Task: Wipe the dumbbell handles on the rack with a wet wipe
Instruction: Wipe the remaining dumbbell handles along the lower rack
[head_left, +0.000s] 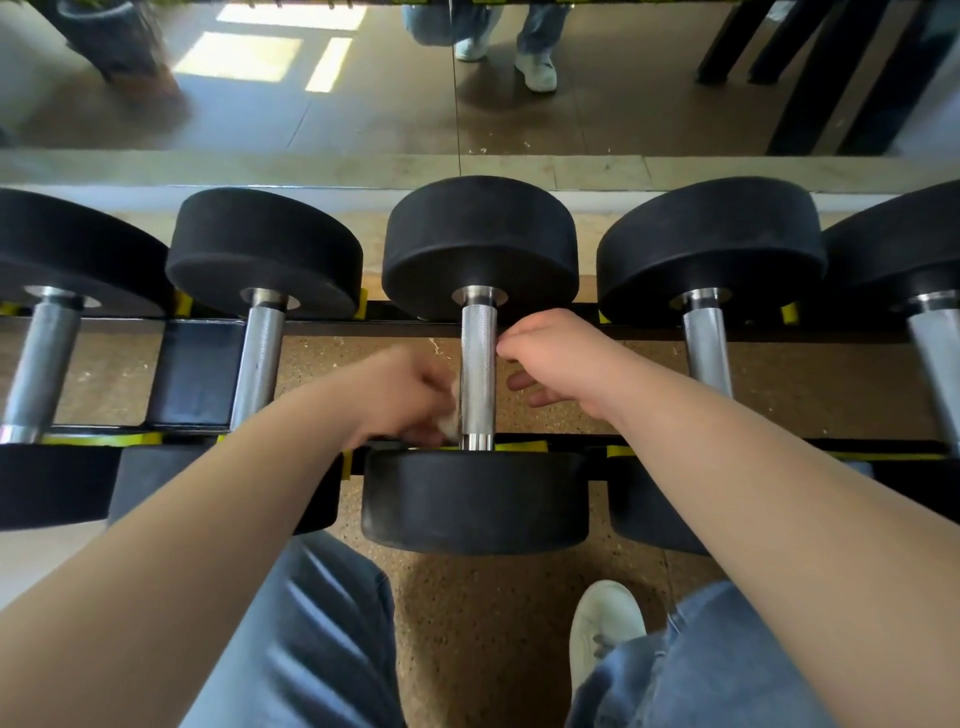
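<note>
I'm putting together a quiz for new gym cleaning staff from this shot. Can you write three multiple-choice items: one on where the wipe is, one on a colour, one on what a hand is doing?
1. Where is the wet wipe?
A) on the floor
B) against the middle handle
C) on the far-left handle

2. What colour are the dumbbell heads?
A) black
B) red
C) silver

3. What is the left hand doing?
A) hanging empty
B) lifting a dumbbell
C) holding the wipe

Answers:
1. B, the white wipe shows at the near end of the middle handle, on its left side.
2. A, every head in view is black.
3. C, its fingers are curled round the wipe beside the handle.
</note>
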